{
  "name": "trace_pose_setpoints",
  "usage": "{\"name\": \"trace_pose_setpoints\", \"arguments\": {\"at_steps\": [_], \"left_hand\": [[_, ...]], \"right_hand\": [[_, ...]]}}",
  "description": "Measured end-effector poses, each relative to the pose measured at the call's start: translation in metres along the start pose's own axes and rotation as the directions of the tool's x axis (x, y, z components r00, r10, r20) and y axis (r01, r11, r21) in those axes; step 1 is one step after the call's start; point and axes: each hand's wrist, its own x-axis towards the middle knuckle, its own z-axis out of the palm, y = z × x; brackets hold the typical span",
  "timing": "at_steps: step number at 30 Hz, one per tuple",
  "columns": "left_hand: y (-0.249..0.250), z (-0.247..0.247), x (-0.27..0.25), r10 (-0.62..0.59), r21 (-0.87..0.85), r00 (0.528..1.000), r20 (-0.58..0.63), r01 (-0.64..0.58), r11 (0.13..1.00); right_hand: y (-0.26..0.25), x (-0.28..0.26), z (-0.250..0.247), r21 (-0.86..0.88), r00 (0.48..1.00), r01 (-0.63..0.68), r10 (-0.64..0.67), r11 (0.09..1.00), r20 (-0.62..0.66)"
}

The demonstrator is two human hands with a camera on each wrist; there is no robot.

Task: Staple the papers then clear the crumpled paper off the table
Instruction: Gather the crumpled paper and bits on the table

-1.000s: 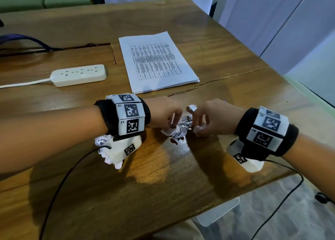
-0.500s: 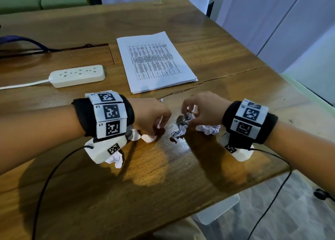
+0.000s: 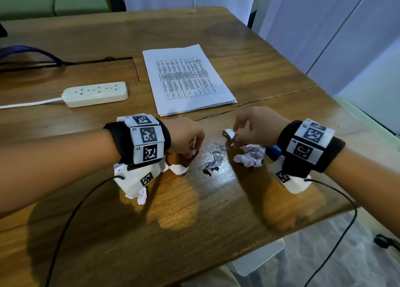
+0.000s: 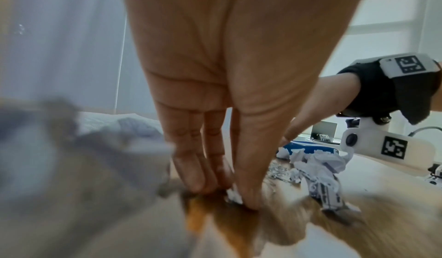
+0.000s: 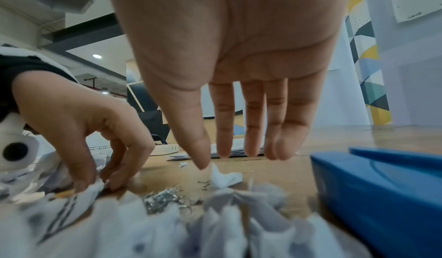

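The left hand pinches a small white paper scrap against the brown wooden table. The right hand nips another white scrap with thumb and forefinger, its other fingers straight. Between the hands lies a heap of loose silver staples. One stack of printed white sheets lies beyond. I count three crumpled wads nearby; the largest crumpled white paper ball sits beside a blue plastic stapler.

The left wristband shows "L1" and "L2" beside its square code marks; the printed sheet's table is too small to read.
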Motion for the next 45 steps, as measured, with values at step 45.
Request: {"name": "trace_pose_setpoints", "arguments": {"at_steps": [45], "left_hand": [[0.035, 0.015, -0.015, 0.153, -0.012, 0.988, 0.004, -0.153, 0.988]], "right_hand": [[-0.004, -0.037, 0.002, -0.051, 0.992, 0.038, -0.031, 0.998, 0.124]]}}
